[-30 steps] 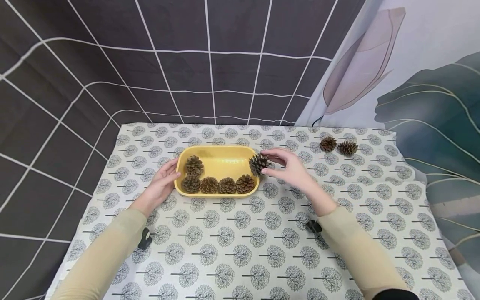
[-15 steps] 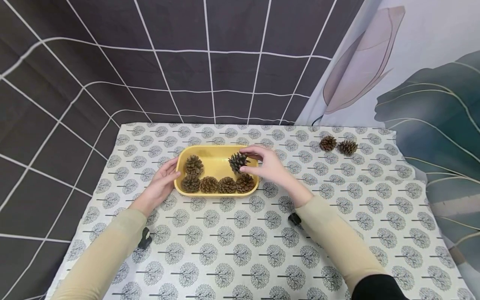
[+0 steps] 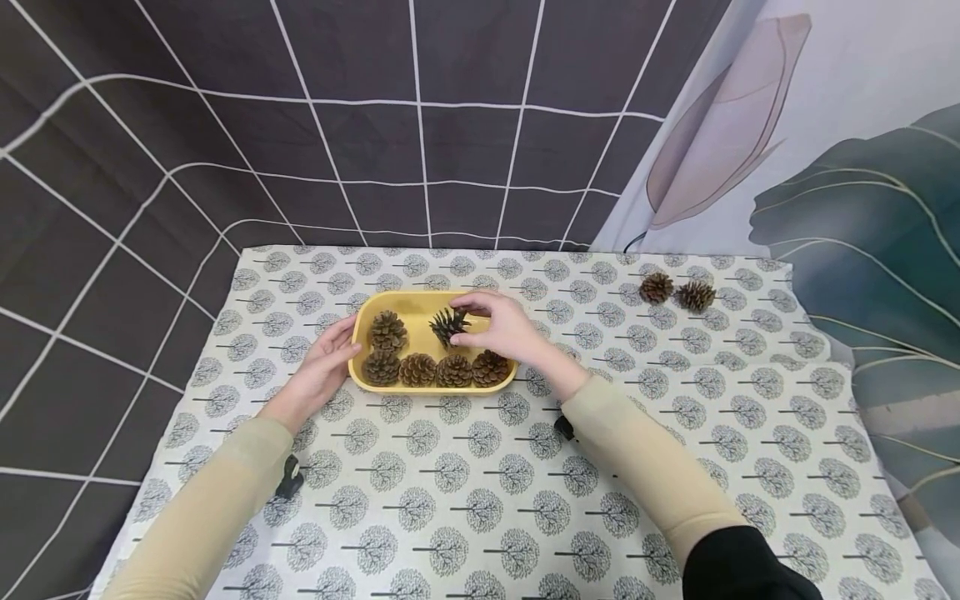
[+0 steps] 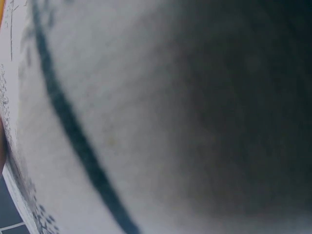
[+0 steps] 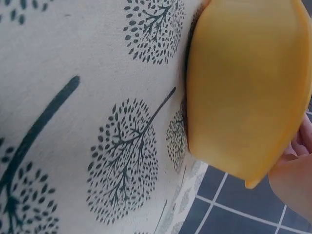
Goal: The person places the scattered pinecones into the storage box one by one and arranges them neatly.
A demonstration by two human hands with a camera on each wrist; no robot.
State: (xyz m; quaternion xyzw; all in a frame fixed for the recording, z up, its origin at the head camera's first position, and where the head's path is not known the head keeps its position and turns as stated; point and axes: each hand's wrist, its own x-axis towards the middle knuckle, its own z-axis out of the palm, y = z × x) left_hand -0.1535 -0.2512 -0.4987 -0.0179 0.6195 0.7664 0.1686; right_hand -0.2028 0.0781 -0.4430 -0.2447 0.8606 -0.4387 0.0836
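Observation:
In the head view a yellow tray (image 3: 420,310) holds several brown pine cones (image 3: 417,368) along its near side and left end. My right hand (image 3: 501,328) reaches over the tray and pinches one pine cone (image 3: 447,323) above the tray's middle. My left hand (image 3: 324,367) rests with relaxed fingers against the tray's left end. The right wrist view shows the tray's outer wall (image 5: 243,87) close up on the tree-print cloth (image 5: 87,97). The left wrist view is a blur of cloth.
Two more pine cones (image 3: 656,287) (image 3: 695,296) lie on the cloth at the far right. A dark grid-patterned backdrop (image 3: 337,125) rises behind the table and on the left; a leaf-print curtain (image 3: 840,183) hangs at the right.
My right hand has carried the pine cone leftward, from beside the tray's right end to over its middle. The left hand has stayed at the tray's left end.

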